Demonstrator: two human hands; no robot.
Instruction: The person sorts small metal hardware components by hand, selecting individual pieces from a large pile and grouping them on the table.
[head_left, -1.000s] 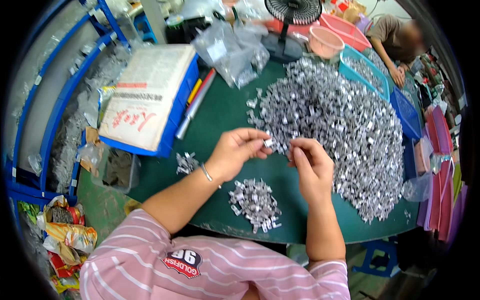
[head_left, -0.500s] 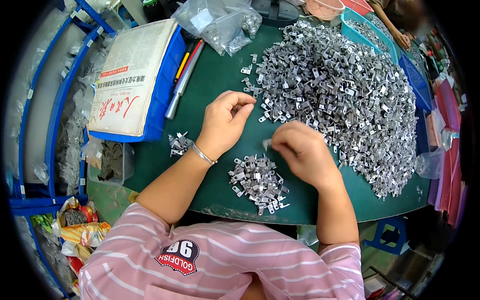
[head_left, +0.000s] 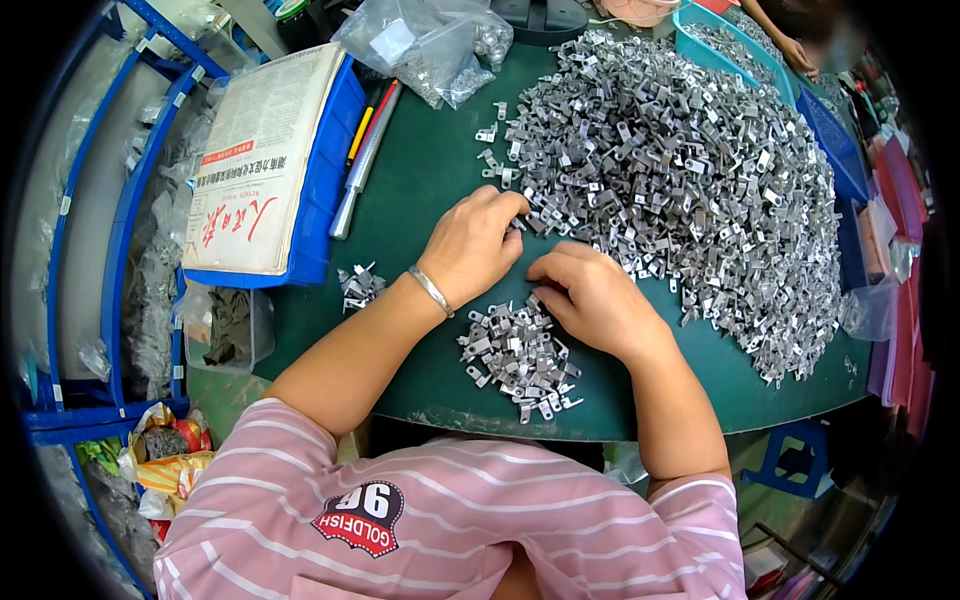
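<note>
Brackets: small bent metal ones, heaped in a big pile (head_left: 690,190) across the far right of the green table (head_left: 420,180), with a small pile (head_left: 520,350) near the front edge. Left hand (head_left: 472,245) curled palm down at the near edge of the big pile, fingertips touching the brackets there; whether any piece is pinched, cannot tell. Right hand (head_left: 590,295) also curled, knuckles up, resting just beside the small pile, fingers folded under and hidden, so grip cannot be told either. Silver bangle (head_left: 430,290) on the left wrist.

Step in hand, at a guess: picking pieces off the big heap and setting them in the near one. Next move likely calls for a fine fingertip pinch on a single piece without dragging its neighbours along.

Counts: two hands, two main piles, plus a tiny cluster (head_left: 358,285) of a few brackets left of the wrist; brackets themselves far too many to count. Farther out, one newspaper (head_left: 255,170) on a blue bin (head_left: 325,190), a few clear bags (head_left: 430,45), another person's hand (head_left: 795,50) at top right.
</note>
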